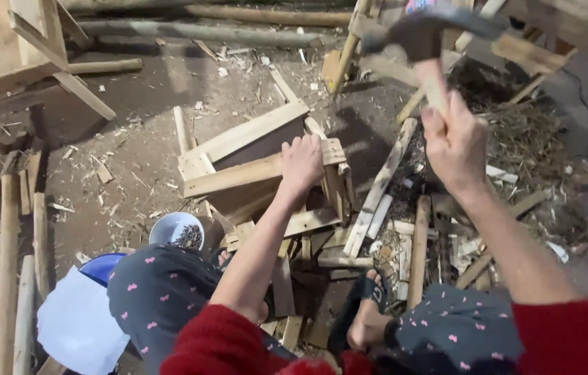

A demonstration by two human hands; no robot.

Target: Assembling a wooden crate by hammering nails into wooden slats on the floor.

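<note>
While the left hand [302,161] presses fingers-together on the half-built pale wooden crate [259,163] to steady it, right hand [455,142] above-right stays-free, fist clamped round a raised wooden-handled hammer [425,35].

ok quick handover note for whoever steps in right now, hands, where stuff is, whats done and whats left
Left hand: pressed flat on the top slat of the small pale wooden frame, holding it steady on the dirt floor.
Right hand: gripping the wooden-handled hammer with a dark metal head, raised high above the frame.
Nearby: small white bowl of dark nails by the left knee; loose wooden offcuts between the feet and to the right.
Done: several slats already sit together on the frame.
Left: the hammer is up, so the blow has not yet landed. Which nail it is for, I cannot tell.
</note>
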